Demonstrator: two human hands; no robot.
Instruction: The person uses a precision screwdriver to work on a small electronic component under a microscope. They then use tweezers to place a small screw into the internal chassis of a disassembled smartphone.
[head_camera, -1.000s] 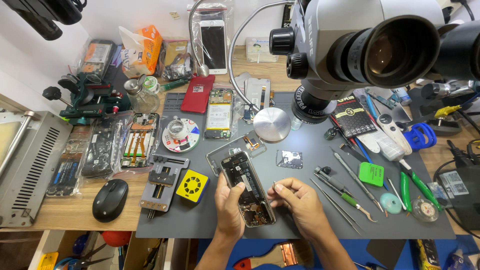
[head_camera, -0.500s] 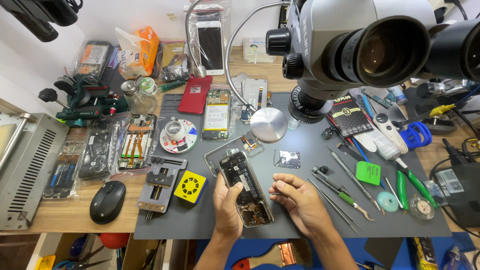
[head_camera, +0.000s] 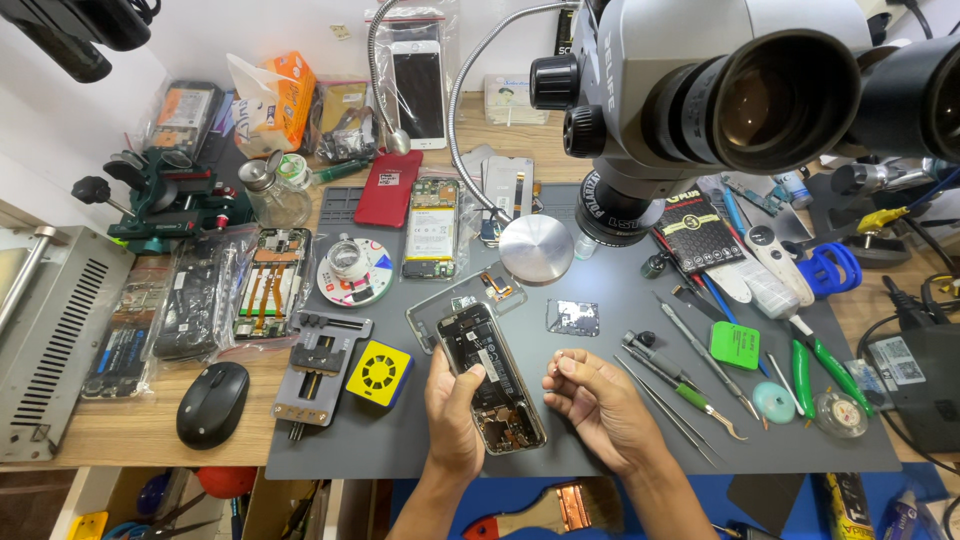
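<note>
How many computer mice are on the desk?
1: a black computer mouse lies on the wooden desk, left of the grey mat. Clutter could hide another.

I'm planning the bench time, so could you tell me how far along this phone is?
Done: the phone is already open, its insides bare. In hand: the left hand holds it on the grey mat; the right hand rests beside it, fingertips pinched, holding no tool. Left: a small loose plate lies apart, and the phone is not closed.

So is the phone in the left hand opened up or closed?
Opened: the phone in the left hand has no cover, and its battery and boards show.
</note>
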